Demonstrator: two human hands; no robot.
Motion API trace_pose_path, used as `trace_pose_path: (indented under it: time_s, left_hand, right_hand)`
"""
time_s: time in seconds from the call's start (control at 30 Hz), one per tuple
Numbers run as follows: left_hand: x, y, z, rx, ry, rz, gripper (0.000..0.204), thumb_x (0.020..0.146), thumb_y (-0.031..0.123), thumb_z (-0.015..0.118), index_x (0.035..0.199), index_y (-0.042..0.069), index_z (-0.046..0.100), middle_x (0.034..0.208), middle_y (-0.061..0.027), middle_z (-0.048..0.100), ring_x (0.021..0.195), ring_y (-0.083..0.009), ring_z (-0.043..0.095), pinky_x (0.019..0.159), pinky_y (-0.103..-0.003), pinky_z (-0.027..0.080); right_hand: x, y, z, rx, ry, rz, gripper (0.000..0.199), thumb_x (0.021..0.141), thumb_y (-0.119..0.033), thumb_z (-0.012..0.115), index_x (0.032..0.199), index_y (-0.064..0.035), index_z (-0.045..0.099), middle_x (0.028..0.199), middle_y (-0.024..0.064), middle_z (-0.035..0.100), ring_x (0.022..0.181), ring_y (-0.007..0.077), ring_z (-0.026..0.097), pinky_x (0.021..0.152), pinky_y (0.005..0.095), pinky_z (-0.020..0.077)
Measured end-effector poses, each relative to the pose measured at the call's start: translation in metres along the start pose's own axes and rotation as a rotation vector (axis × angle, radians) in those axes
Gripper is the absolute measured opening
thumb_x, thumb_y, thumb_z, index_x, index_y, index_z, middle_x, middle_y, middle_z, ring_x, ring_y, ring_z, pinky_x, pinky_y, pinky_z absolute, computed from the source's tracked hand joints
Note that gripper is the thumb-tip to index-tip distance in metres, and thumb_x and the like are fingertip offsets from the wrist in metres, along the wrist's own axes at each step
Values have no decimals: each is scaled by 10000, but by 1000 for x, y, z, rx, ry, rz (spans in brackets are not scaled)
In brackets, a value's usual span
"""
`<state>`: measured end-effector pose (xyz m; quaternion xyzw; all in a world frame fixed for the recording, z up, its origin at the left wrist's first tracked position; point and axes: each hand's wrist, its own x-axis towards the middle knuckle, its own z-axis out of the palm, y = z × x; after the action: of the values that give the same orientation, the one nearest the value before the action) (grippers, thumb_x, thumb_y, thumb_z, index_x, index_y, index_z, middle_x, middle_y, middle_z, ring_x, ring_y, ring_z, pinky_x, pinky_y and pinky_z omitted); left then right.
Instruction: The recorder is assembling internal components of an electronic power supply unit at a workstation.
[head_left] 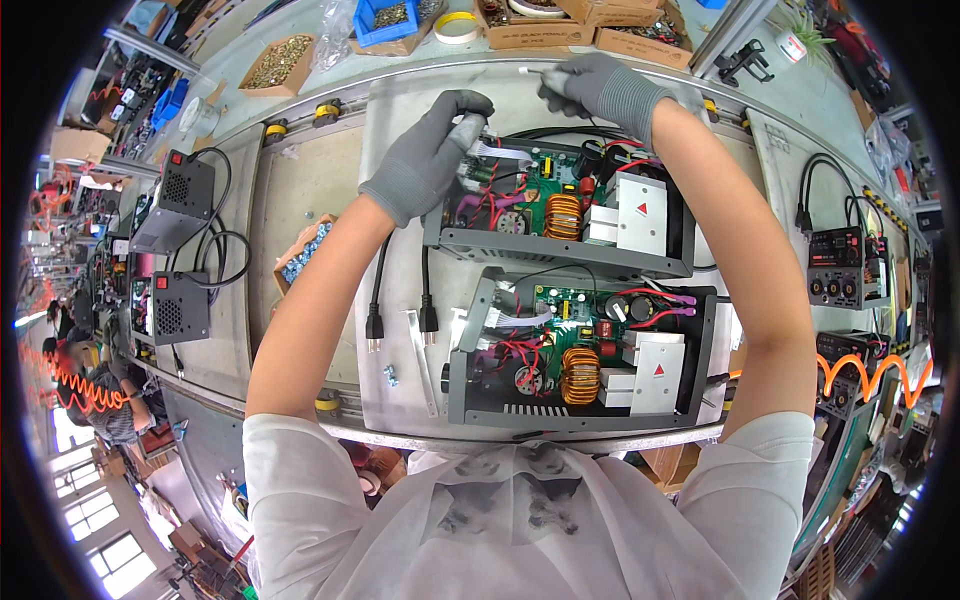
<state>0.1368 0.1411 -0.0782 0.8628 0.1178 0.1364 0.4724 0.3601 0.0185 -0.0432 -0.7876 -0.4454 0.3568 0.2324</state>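
Both my hands wear grey gloves. My left hand is closed, fingers curled at the far left corner of an open grey metal power unit; whatever they grip is hidden. Beyond the unit's far side, my right hand is closed in a pinch, and a small white-tipped piece pokes out from its fingers. Inside the unit lie a green circuit board, a copper-wound coil, red and purple wires and a white ribbon cable. A second, similar open unit lies nearer me.
Two black power plugs hang by the units' left side. A cardboard box of blue-capped small parts stands left of my forearm. More units stand on the left and right. Hardware boxes line the far bench. A co-worker is far left.
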Motion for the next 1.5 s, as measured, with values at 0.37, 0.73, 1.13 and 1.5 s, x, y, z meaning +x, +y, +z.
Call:
trace_pose_path:
  time_s: [0.37,0.73,1.13,1.5]
  left_hand:
    - [-3,-3,6,-92,209,46,296,1032,233,502,1261,44,509,1188,-161,655,1085,-243,635,939,-334,475]
    - [-7,19,4,259,317,-26,231,947,192,639,1115,35,644,935,-117,725,886,-214,707,829,-331,532]
    - [-5,10,7,182,314,5,328,983,154,570,1295,56,548,1202,-149,676,1121,-227,658,962,-330,495]
    - [-6,5,6,88,225,-28,328,1026,218,477,1295,50,561,1164,-134,684,1106,-236,648,968,-330,477]
  right_hand:
    - [-4,-20,47,-311,399,-499,219,867,-221,596,1013,-159,747,940,139,712,872,335,671,811,420,529]
    - [-17,-24,53,-417,499,-595,204,848,-238,630,986,-152,752,872,119,713,862,291,692,808,421,542]
    - [-21,-32,58,-620,355,-319,169,842,-245,657,898,-123,760,845,102,717,844,289,683,789,408,543]
    - [-20,-27,63,-431,415,-392,199,812,-247,629,823,-109,771,843,142,716,817,322,688,816,414,550]
